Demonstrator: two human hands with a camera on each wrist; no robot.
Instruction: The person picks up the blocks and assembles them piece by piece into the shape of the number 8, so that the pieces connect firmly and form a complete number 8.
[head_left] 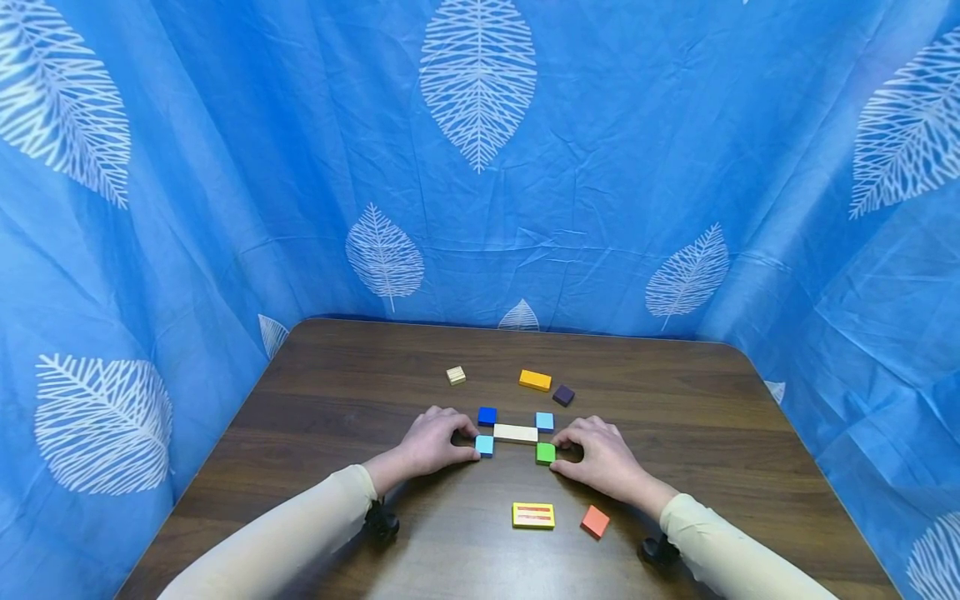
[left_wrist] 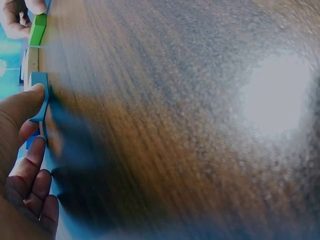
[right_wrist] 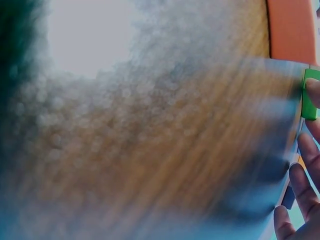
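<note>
In the head view a long cream block (head_left: 515, 433) lies between four-cornered small blocks. My left hand (head_left: 435, 442) pinches the near-left light blue block (head_left: 484, 447) with thumb and index finger; the thumb presses on that block in the left wrist view. Behind it sits a dark blue block (head_left: 487, 416). My right hand (head_left: 600, 454) pinches the green block (head_left: 545, 453) at the near right, its thumb on the block's face in the right wrist view. A second light blue block (head_left: 544, 422) lies just beyond the green one.
Farther back lie a ridged cream block (head_left: 455, 375), an orange-yellow block (head_left: 535, 381) and a dark purple block (head_left: 563, 395). Nearer are a yellow block with red stripes (head_left: 533, 516) and an orange-red block (head_left: 596, 522). A blue curtain (head_left: 600, 167) surrounds the wooden table (head_left: 337, 375).
</note>
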